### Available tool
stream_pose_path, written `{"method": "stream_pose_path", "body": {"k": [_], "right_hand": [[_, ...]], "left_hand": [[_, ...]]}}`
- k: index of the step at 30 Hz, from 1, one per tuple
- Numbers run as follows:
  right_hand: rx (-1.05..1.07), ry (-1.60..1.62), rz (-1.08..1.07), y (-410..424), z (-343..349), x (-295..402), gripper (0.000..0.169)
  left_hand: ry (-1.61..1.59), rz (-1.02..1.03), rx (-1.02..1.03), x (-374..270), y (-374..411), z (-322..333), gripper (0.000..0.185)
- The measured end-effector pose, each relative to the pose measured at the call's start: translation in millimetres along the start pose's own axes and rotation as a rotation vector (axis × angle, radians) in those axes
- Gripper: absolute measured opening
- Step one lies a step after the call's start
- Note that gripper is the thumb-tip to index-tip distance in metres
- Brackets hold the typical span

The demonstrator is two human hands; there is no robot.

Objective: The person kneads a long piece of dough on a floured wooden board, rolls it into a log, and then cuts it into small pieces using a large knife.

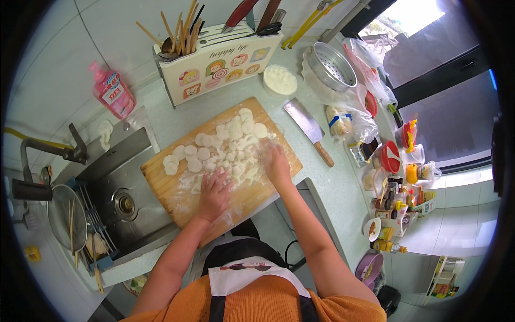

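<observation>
A floured wooden cutting board (pixel 217 229) lies at a slant before me, partly over the sink. Round flattened dough discs (pixel 203 153) spread along its far side, some overlapping. Small dough lumps (pixel 241 151) and loose flour (pixel 245 171) cover the middle. My left hand (pixel 213 195) rests palm down by the board's near middle, fingers slightly spread, fingertips at the floury dough. Over the right part of the board is my right hand (pixel 277 163), blurred, with its fingers curled downward beside a whitish haze. Whether anything is inside it is hidden.
Right of the board lies a cleaver (pixel 307 124), its wooden handle towards me. A bowl of white flour (pixel 280 80) and a utensil holder (pixel 217 68) stand behind. The steel sink (pixel 149 213) is at left, with a faucet (pixel 76 151). Jars and bottles (pixel 392 205) line the right side.
</observation>
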State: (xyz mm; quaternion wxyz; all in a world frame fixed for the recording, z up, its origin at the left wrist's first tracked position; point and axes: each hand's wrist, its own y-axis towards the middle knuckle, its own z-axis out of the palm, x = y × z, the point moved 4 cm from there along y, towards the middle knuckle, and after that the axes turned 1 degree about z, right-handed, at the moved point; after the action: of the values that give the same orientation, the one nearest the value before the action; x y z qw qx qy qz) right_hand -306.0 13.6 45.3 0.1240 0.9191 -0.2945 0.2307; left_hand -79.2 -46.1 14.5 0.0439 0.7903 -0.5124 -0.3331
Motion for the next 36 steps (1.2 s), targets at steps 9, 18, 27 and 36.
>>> {"method": "stream_pose_path", "body": {"k": [9,18,27,36], "right_hand": [[-0.077,-0.248,0.125,25,56,-9,0.058],[-0.05,-0.286,0.174,17,53,0,0.066],[-0.251,0.273,0.199,35,47,-53,0.049],[-0.322,-0.067,0.083,41,34,-8,0.043]], "left_hand": [[-0.011,-0.043,0.004,4,-2,-2,0.027],[-0.032,-0.056,0.002,2,-5,-3,0.034],[-0.001,0.011,0.023,1,-2,1,0.03],[0.037,0.026,0.014,0,0,2,0.028]]}}
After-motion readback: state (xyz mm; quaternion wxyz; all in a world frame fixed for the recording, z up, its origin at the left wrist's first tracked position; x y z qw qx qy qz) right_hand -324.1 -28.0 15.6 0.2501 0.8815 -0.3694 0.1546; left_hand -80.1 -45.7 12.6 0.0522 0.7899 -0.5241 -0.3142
